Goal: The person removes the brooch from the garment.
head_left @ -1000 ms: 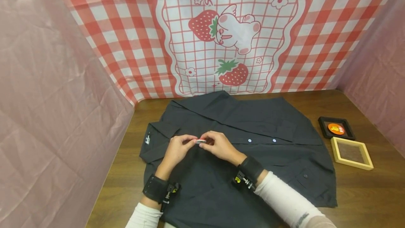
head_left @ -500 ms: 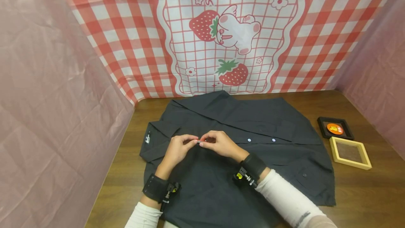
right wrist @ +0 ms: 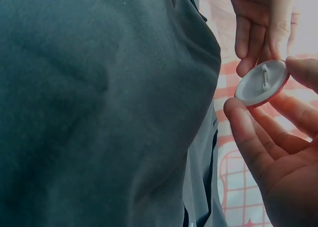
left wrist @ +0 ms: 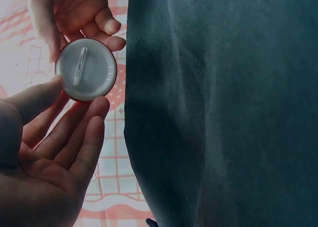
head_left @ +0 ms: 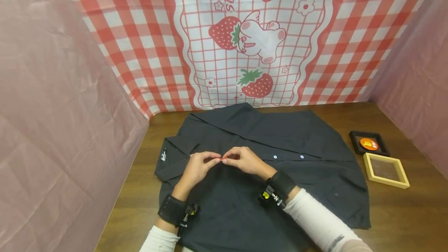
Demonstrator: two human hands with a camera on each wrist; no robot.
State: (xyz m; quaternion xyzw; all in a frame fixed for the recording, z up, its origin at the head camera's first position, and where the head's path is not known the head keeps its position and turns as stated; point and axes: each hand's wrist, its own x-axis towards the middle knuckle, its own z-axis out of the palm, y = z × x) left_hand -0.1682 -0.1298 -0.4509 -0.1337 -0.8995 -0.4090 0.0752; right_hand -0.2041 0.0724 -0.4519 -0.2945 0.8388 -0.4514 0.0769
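A round button badge (left wrist: 99, 83) is held edge-on between both hands, over a dark shirt (head_left: 238, 205) spread on the table. Its silvery back, with a safety pin (left wrist: 80, 65) lying across it, shows in both wrist views. A red rim (right wrist: 266, 102) runs round the badge, whose front is hidden. My left hand (head_left: 197, 168) pinches one side between thumb and fingers. On the opposite side, the thumb and fingers of my right hand (head_left: 247, 161) pinch it as well. Both hands are above the shirt's upper front, left of two pale buttons (head_left: 275, 157).
At the right of the wooden table (head_left: 427, 209) lies a black frame (head_left: 356, 143) with an orange round badge (head_left: 369, 144) in it. A pale wooden frame (head_left: 402, 170) touches its near side. A red checked cloth (head_left: 140, 49) hangs behind, with pink cloth at both sides.
The badge has tilted between the fingers, from showing its silvery back edge to a thin reddish edge. Both hands stay nearly in place; the head view has shifted slightly.
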